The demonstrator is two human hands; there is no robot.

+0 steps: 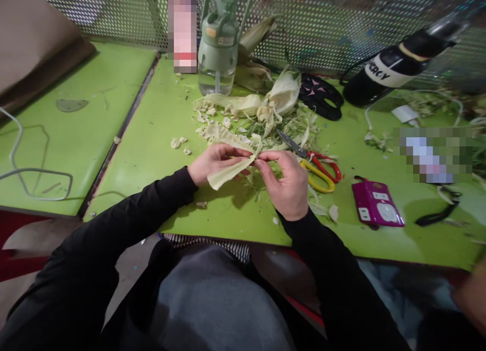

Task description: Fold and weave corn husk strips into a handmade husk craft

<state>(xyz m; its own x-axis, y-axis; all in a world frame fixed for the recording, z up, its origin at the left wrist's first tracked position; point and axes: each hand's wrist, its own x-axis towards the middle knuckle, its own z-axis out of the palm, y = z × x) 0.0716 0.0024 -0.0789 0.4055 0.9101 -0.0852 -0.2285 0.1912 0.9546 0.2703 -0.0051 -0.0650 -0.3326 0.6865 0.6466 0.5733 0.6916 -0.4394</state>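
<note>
Pale corn husk strips (230, 174) are pinched between my two hands over the green table (152, 138). My left hand (219, 159) grips them from the left, fingers closed. From the right, my right hand (284, 181) pinches the gathered point with thumb and forefinger, where a knot or fold may lie; the fingers partly hide it. Scissors (317, 171) with red and yellow handles lie beside my right hand, blades toward the husk scraps (304, 125). Just beyond my hands rests a bundle of whole husks (283, 95).
A green water bottle (217, 57) stands at the back, near a mesh screen (315, 27). A black bottle (391, 67) leans at the right. A purple power adapter (377, 204) and a black strap (440, 211) lie right of my hand. A brown bag (38, 42) sits far left.
</note>
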